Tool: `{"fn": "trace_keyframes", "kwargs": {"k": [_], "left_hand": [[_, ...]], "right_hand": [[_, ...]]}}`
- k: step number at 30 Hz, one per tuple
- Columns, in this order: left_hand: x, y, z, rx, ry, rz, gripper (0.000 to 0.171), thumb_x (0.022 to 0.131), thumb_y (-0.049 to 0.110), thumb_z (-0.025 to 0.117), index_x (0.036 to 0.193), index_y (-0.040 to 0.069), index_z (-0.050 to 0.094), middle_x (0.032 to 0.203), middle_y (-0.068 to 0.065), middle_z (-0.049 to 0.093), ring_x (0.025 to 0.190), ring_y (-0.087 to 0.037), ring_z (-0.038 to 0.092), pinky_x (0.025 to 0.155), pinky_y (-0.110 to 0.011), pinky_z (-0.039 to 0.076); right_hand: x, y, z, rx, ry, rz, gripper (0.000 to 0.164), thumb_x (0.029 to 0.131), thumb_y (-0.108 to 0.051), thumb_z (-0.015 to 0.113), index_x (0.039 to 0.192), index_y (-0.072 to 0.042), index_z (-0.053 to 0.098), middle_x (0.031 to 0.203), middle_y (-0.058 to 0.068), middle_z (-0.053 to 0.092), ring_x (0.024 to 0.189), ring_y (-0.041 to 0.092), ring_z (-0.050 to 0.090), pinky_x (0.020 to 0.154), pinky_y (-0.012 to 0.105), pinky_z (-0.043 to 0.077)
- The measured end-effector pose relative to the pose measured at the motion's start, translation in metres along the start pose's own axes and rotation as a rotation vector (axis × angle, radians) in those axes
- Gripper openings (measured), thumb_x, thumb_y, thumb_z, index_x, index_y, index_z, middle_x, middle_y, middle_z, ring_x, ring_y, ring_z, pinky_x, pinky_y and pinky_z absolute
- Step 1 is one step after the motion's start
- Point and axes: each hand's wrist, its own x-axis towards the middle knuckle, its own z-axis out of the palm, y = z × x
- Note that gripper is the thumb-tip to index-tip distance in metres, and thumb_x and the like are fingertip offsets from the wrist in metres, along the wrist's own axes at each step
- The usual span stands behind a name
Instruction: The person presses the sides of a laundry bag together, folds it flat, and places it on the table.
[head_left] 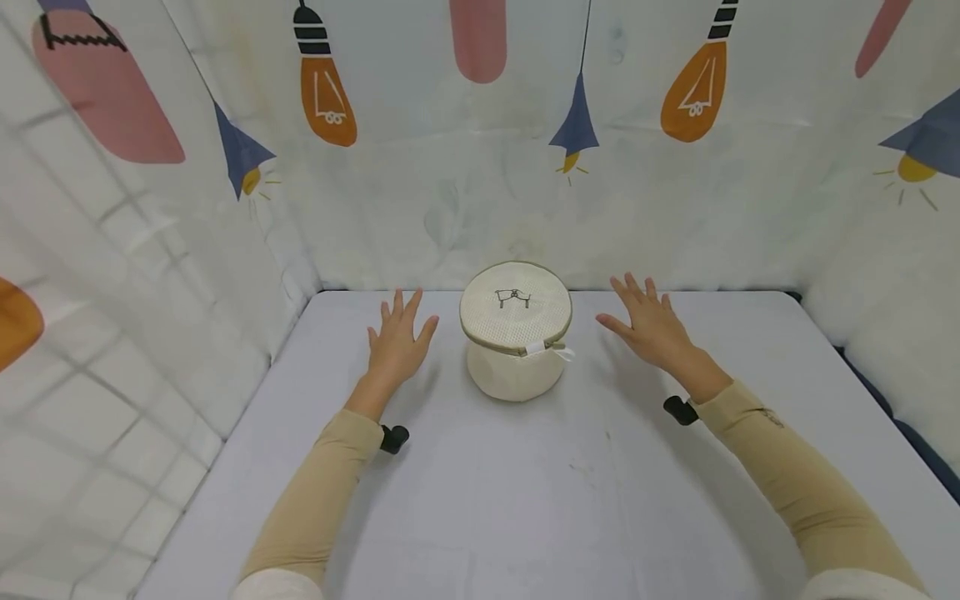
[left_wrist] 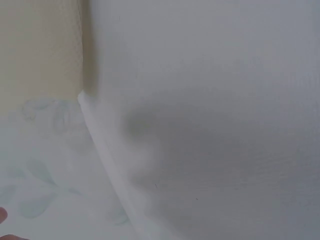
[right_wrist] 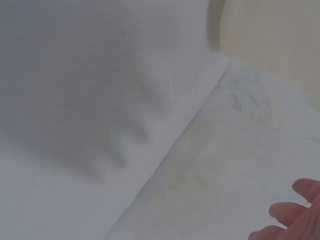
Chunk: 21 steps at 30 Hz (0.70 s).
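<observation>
Here, both hands (head_left: pixel 397 346) (head_left: pixel 655 329), fingers (head_left: pixel 412 306) splayed, pouch (head_left: pixel 515 327) between

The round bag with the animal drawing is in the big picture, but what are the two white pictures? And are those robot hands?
No robot here: these are a person's bare left hand and right hand. The big picture comes from a camera on their head, looking forward and down. The paler two come from little cameras worn on the wrists; they see mostly table and wall. On the table stands a round cream bag. One hand is spread on each side of it, and neither holds anything.
</observation>
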Motion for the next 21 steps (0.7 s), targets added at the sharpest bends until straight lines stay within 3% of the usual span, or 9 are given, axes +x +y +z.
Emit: {"fn": "trace_keyframes", "kwargs": {"k": [11,18,21], "left_hand": [[-0.006,0.009,-0.001,-0.203,0.010,0.028,0.066,0.110,0.042,0.045,0.165,0.014,0.022,0.170,-0.017,0.005,0.153,-0.046,0.005,0.115,-0.074,0.007],[-0.010,0.013,-0.002,-0.329,0.029,0.057,0.062,0.111,0.038,0.044,0.164,0.012,0.026,0.168,-0.019,0.020,0.153,-0.039,0.019,0.121,-0.057,0.019],[-0.012,0.015,-0.002,-0.367,0.030,0.050,0.061,0.111,0.037,0.045,0.164,0.013,0.026,0.167,-0.016,0.025,0.152,-0.038,0.024,0.120,-0.057,0.023]], "right_hand": [[-0.007,-0.012,-0.004,0.157,0.013,-0.049,0.087,0.104,-0.058,0.049,0.165,-0.006,0.013,0.170,0.020,0.006,0.153,0.045,-0.004,0.117,0.070,0.008],[-0.009,-0.020,-0.005,0.232,0.037,-0.078,0.079,0.106,-0.049,0.052,0.165,-0.010,0.018,0.170,0.015,0.011,0.154,0.042,0.004,0.115,0.070,0.018],[-0.010,-0.023,-0.004,0.267,0.043,-0.084,0.075,0.106,-0.045,0.054,0.165,-0.012,0.020,0.170,0.013,0.014,0.154,0.041,0.007,0.115,0.068,0.023]]}}
